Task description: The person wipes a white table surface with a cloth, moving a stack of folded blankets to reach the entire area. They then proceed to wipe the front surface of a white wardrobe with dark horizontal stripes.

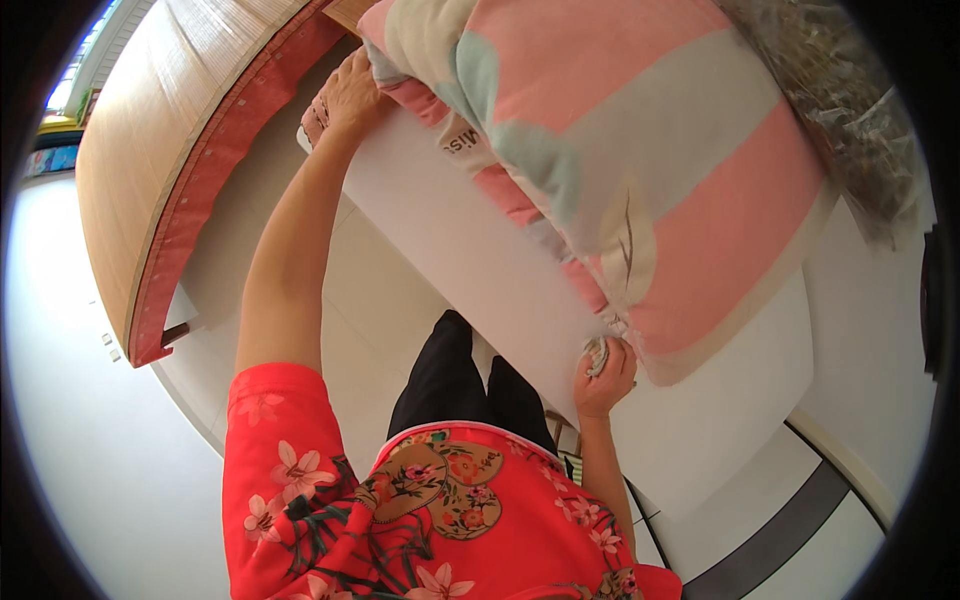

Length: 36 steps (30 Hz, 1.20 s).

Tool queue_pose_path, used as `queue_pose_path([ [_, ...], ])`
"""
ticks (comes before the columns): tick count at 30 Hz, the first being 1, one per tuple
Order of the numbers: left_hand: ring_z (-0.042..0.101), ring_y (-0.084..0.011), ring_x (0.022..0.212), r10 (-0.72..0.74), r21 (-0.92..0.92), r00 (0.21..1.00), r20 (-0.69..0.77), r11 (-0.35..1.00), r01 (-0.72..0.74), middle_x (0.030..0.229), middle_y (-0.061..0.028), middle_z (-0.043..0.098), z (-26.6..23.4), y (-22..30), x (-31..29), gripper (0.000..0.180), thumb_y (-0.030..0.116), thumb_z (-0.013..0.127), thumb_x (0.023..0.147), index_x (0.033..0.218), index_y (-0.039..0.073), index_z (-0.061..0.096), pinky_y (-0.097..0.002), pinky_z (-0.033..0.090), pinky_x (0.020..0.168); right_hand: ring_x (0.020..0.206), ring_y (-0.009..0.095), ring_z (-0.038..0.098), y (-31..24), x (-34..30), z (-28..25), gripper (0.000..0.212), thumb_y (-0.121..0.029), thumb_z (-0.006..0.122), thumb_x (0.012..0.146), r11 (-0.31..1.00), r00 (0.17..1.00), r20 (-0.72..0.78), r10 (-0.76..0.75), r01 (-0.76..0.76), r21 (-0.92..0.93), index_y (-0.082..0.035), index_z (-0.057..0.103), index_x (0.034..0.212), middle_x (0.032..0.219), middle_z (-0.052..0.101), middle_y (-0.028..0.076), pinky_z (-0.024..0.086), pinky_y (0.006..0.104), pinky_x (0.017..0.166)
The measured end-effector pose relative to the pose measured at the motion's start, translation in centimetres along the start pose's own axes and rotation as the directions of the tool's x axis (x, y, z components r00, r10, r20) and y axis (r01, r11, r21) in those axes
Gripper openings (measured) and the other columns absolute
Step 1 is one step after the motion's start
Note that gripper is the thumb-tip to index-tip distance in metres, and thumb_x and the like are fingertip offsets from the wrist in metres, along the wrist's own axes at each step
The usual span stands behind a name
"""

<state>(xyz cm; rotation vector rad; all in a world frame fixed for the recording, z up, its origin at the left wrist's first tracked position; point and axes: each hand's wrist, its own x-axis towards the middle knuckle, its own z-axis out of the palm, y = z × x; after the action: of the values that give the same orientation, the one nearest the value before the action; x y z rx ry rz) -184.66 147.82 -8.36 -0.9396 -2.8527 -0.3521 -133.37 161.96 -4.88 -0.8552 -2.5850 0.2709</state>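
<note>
Quilt (680, 140), pink/grey w/ teal patches, lies folded in thick layers on the white table (470, 240). Its near edge runs diagonally betw. your hands, set back from the table edge on your side.

Hand status:
- L hand (350, 95): arm extended, pos. at far L end of quilt edge, next to table corner; back of hand up, fingers curved over.
- R hand (608, 375): arm bent, closed round a wad of pale cloth (597, 355), pos. at near corner of quilt.

View limited: can't tell if L fingers clasp anything, nor if the R wad is part of the quilt or separate.

Step in hand (judged from posture): controlling quilt edge at both ends. For good results:
1. Use whole-hand grip, not fingertips; thick padding will prob. slip from a light pinch.
2. Apply equal tension L/R. Uneven pull may skew the layers.
3. Take all layers at the edge together; a loose inner fold could slide out.
4. Move both hands at same rate, low over the table, max. support under the bulk.
5. Mind clearance: clear plastic (850, 110) sits beside quilt at far R and might snag; red-trimmed tan panel (165, 150) stands near L arm.
</note>
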Motion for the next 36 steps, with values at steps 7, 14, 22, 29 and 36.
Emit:
queue_pose_path([
  [7,0.03,-0.0338,0.141,0.103,0.107,0.987,-0.121,0.99,-0.09,0.153,-0.0132,0.033,-1.3,3.8,-9.3,0.052,0.031,0.046,0.095,0.145,0.015,0.041,-0.0488,0.026,0.112,0.093,0.035,0.059,0.5,-0.6,0.6,0.03,-0.011,0.064,0.075,0.993,0.997,-0.023,0.071,-0.068,0.096,-0.007,0.063,0.104,0.1,0.063,0.012,0.046,0.0444,0.079],
  [14,0.04,-0.0404,0.132,0.003,0.065,0.953,-0.302,0.998,0.017,0.142,-0.0233,0.044,-2.9,12.9,-19.9,0.053,0.022,0.055,0.087,0.134,-0.001,0.048,-0.0494,0.029,0.111,0.096,0.031,0.059,1.0,-0.4,0.9,0.032,-0.014,0.065,0.072,0.982,0.999,-0.044,0.007,0.001,0.189,-0.011,0.06,0.103,0.104,0.061,0.008,0.044,0.0438,0.077],
  [22,0.037,-0.0457,0.132,-0.037,0.012,0.989,-0.144,0.999,0.039,0.141,-0.0304,0.04,-4.8,21.8,-29.5,0.056,0.018,0.055,0.086,0.133,-0.009,0.044,-0.0517,0.029,0.11,0.099,0.029,0.059,1.1,-0.3,0.5,0.03,-0.013,0.065,0.074,0.97,0.999,-0.023,-0.032,0.036,0.239,-0.011,0.06,0.104,0.105,0.061,0.007,0.043,0.0431,0.079],
  [29,0.037,-0.0432,0.133,-0.111,0.006,0.975,-0.194,0.993,0.114,0.143,-0.0264,0.04,-4.2,18.5,-25.4,0.056,0.02,0.052,0.088,0.136,-0.007,0.043,-0.0501,0.028,0.111,0.094,0.03,0.06,1.2,-0.4,0.3,0.029,-0.012,0.067,0.075,0.966,0.997,-0.054,-0.05,0.062,0.251,-0.01,0.061,0.103,0.103,0.062,0.007,0.044,0.042,0.078],
  [36,0.038,-0.0411,0.131,-0.086,0.111,0.957,-0.275,0.986,0.12,0.141,-0.0235,0.043,-2.7,12.9,-20.1,0.057,0.025,0.051,0.088,0.136,-0.006,0.044,-0.0483,0.028,0.111,0.093,0.031,0.06,1.0,-0.6,0.4,0.023,-0.008,0.068,0.076,0.964,0.998,-0.06,-0.009,0.024,0.265,-0.008,0.065,0.099,0.101,0.063,0.009,0.045,0.0415,0.079],
])
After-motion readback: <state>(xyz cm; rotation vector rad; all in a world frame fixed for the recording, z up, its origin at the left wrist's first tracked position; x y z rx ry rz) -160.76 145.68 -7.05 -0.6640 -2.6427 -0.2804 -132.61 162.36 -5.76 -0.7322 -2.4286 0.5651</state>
